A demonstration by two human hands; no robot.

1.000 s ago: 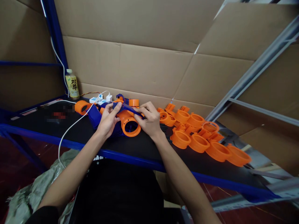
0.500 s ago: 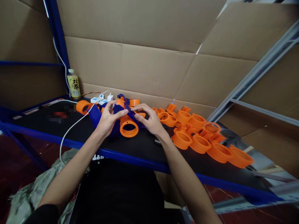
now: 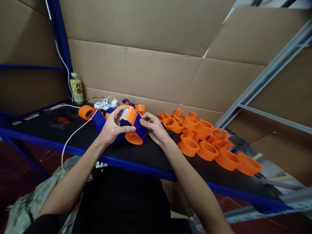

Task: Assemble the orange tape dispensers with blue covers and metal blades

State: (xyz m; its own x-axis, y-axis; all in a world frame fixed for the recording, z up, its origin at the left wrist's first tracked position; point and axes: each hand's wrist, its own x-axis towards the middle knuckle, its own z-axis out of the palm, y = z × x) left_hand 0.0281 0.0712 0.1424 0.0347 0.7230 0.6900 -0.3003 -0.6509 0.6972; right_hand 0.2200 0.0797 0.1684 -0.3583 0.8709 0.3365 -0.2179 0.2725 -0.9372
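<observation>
While both hands (image 3: 110, 129), half curled, grip a blue-orange part (image 3: 137, 126), some fingertips hidden; red patch (image 3: 62, 120) pixelated

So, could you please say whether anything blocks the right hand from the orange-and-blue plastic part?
Nothing visible does; the right hand touches the orange-and-blue plastic part directly, and the left hand holds it too.
</observation>
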